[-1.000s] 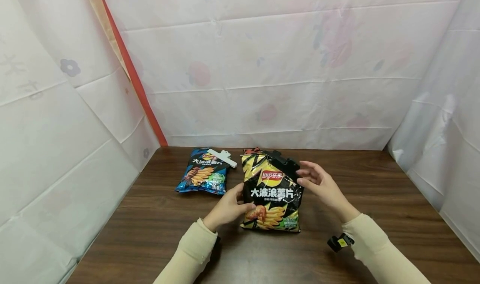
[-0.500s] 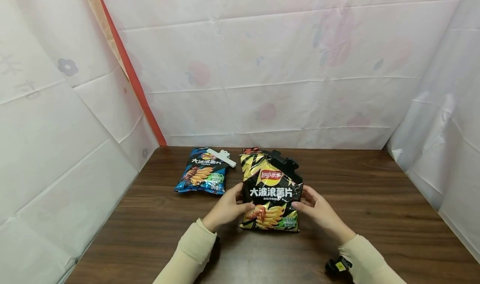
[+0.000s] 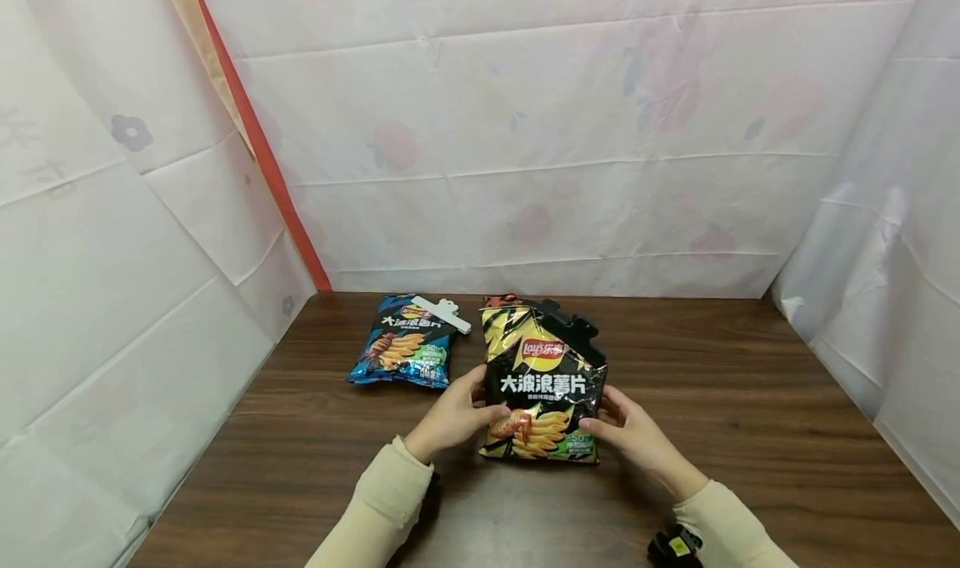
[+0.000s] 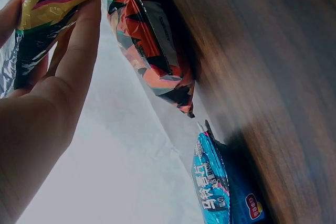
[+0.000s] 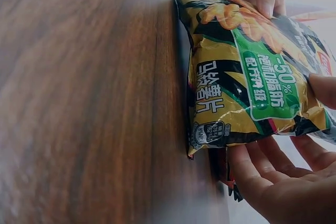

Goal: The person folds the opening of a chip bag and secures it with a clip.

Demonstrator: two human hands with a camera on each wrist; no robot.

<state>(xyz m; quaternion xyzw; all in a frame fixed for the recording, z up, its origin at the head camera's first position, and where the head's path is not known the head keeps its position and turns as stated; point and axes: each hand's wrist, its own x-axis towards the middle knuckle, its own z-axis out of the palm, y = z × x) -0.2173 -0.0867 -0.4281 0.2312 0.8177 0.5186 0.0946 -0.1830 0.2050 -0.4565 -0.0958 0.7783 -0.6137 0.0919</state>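
Note:
Between both hands is a black and yellow chip bag (image 3: 542, 393), its printed front turned up toward the head camera. A black bag clip (image 3: 573, 331) sits slantwise across its top right corner. My left hand (image 3: 455, 414) grips the bag's left edge, thumb on the front and fingers behind. On the opposite edge my right hand (image 3: 636, 436) holds it the same way; the right wrist view shows those fingers under the bag (image 5: 252, 72). Behind it lies a red chip bag (image 4: 149, 43), mostly hidden in the head view.
A blue chip bag (image 3: 405, 343) lies to the left, a white bag clip (image 3: 441, 313) across its top right corner. Dark wood tabletop (image 3: 735, 401) surrounds the bags. White patterned sheets (image 3: 525, 134) stand at the back and sides.
My right hand has come down from beside the black clip to the bag's lower right edge and taken hold there. The left hand and the bags stay nearly in place.

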